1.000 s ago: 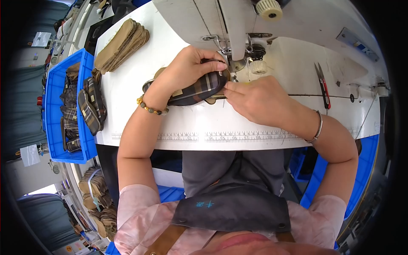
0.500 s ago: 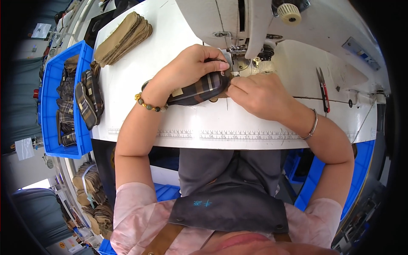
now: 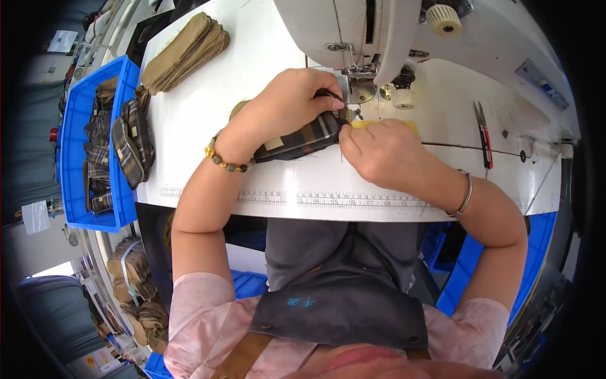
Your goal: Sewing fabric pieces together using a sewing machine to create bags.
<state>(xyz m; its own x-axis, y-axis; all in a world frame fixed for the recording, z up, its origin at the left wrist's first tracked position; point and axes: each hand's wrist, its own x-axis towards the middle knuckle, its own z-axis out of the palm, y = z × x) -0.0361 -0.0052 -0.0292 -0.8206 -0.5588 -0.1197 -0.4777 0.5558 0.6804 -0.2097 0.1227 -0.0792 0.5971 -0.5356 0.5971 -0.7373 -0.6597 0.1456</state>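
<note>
A dark plaid fabric pouch (image 3: 295,143) with a tan label lies on the white sewing table, just in front of the presser foot (image 3: 362,73). My left hand (image 3: 291,100) is closed on the pouch's upper edge, thumb and fingers pinching near its right end. At that same end, my right hand (image 3: 386,150) has its fingers closed on the pouch's tip, and what exactly they pinch is hidden. A yellow patch (image 3: 404,126) shows on the machine bed behind my right hand. The pouch sits apart from the needle area.
The white sewing machine (image 3: 442,38) rises at the back right. Red-handled thread snips (image 3: 485,136) lie to the right. Stacked tan fabric pieces (image 3: 186,54) rest at back left. A blue crate (image 3: 76,145) holds plaid pouches, with more pouches (image 3: 132,142) beside it.
Both hands and the pouch have shifted slightly right and toward me, away from the presser foot. The yellow patch has come into sight behind my right hand.
</note>
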